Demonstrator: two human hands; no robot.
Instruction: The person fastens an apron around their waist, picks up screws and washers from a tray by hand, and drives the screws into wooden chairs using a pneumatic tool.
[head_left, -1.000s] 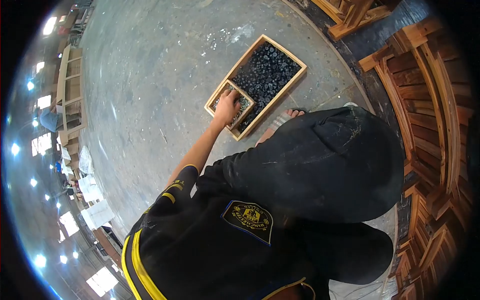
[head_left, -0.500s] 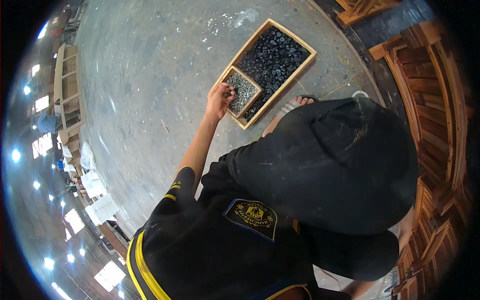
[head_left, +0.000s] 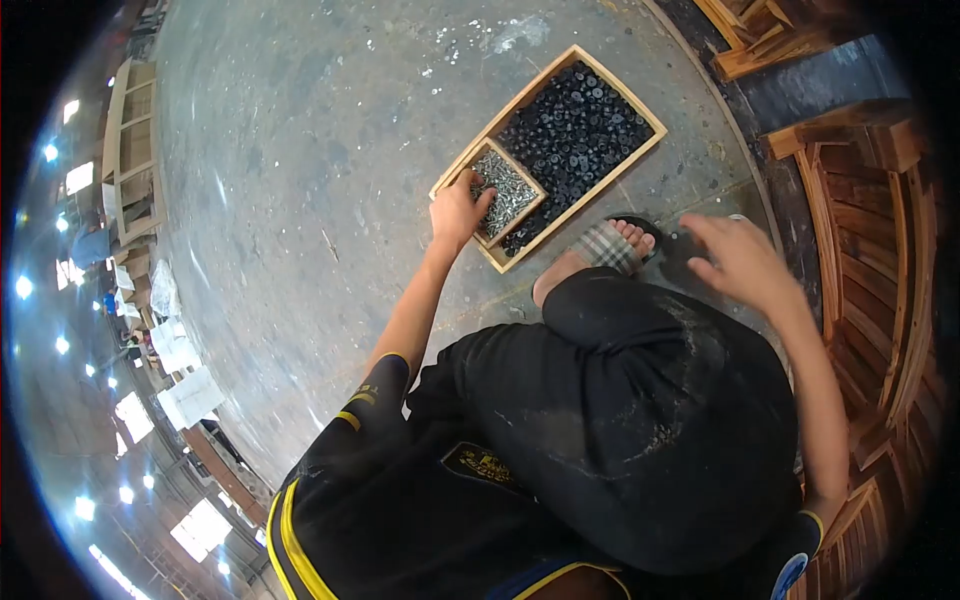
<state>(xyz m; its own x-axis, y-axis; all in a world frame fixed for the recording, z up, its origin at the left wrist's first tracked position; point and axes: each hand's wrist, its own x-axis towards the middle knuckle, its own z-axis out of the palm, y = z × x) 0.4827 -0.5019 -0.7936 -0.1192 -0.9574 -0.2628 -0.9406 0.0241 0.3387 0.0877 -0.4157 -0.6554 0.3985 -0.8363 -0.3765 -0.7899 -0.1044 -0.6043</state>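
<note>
1. Grey floor [head_left: 300,130] is holding the wooden tray [head_left: 598,185], upper centre.
2. Left hand [head_left: 455,213] is curling narrowly into silvery fasteners [head_left: 513,197], can't tell if it's gripping any; light fingertip picking beats scooping, imo.
3. Right hand [head_left: 745,262] is hovering wide open, upper right.

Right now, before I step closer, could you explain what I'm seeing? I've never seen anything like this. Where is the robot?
There is no robot: these are a person's bare hands, and every picture comes from one camera worn on the head, looking forward and down. On the concrete floor lies a wooden tray with small black pieces. Inside it sits a smaller wooden box of silvery metal bits. The left hand dips its fingers into that box; whether they grip anything, I can't tell. The right hand, blurred, shows nothing held.
</note>
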